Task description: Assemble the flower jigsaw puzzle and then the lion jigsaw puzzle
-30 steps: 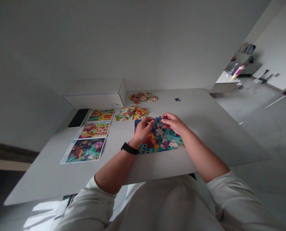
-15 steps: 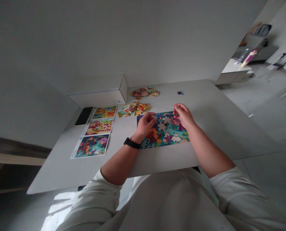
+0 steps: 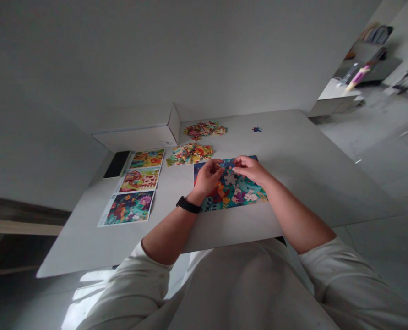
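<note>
A mostly assembled jigsaw puzzle (image 3: 250,196) with rabbits and plants lies on the table in front of me. A grey piece-shaped gap (image 3: 230,179) shows in it, between my hands. Over the upper left of the puzzle, my left hand (image 3: 207,178) has its fingers curled in with the thumb close to them. My right hand (image 3: 253,170) reaches over the upper middle, thumb and forefinger drawn together close to the left fingertips. What either set of fingertips holds, if anything, is too small to make out.
Behind the puzzle lie two piles of loose pieces, a nearer pile (image 3: 192,154) and a farther pile (image 3: 205,130). One dark blue piece (image 3: 257,130) lies alone. Left are a picture sheet (image 3: 130,208), a black phone-like slab (image 3: 117,165) and a white box (image 3: 138,137).
My right hand has moved left from the puzzle's upper right edge to its upper middle, nearer my left hand. The left hand has stayed almost in place.
</note>
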A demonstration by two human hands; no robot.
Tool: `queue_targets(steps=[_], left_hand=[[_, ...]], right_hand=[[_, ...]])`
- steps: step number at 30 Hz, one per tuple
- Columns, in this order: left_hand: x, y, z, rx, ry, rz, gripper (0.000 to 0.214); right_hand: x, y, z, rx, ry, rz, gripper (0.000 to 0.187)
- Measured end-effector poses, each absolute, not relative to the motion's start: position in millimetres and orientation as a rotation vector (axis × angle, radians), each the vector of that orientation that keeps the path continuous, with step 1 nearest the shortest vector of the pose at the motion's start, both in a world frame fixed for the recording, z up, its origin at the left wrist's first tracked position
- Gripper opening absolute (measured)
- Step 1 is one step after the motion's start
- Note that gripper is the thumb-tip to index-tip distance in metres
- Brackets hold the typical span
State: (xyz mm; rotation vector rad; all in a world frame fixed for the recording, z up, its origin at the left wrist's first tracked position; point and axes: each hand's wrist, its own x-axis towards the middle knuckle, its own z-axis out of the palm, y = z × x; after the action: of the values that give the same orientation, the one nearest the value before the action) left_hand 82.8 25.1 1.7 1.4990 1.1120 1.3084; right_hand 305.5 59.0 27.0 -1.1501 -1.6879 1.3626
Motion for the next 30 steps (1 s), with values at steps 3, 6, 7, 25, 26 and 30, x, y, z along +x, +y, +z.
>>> queue_targets(steps=[3,6,7,25,26,30], left_hand=[[84.0,23.7,1.9,1.564,1.152,1.3,0.034],[84.0,20.8,5.2,1.642,1.235,1.286,0.033],[83.9,19.8,6.4,1.668,1.266,1.287,0.032],[88.1,11.8,6.7,2.452,1.366,0.822,0.039],[88.9,10.7,6.8,2.49,1.381,0.759,0.042],[91.4,8.5,6.7,2.558,1.389,0.637,0.048]], right_hand=[[309.9,63.7,24.4,-1.171,-1.658,1.338,0.038],[320.8,71.2,21.4,-1.266,-1.659,1.208,0.034],[324.4,73.5,20.7,-1.311,-1.695,1.125,0.031],[321.8,77.4,17.3,-1.586,-2.207,0.482,0.028],[321.9,77.3,17.7,-1.582,-2.223,0.436,0.027],[326.5,75.9,23.2,-1.602,-2.192,0.36,0.026]])
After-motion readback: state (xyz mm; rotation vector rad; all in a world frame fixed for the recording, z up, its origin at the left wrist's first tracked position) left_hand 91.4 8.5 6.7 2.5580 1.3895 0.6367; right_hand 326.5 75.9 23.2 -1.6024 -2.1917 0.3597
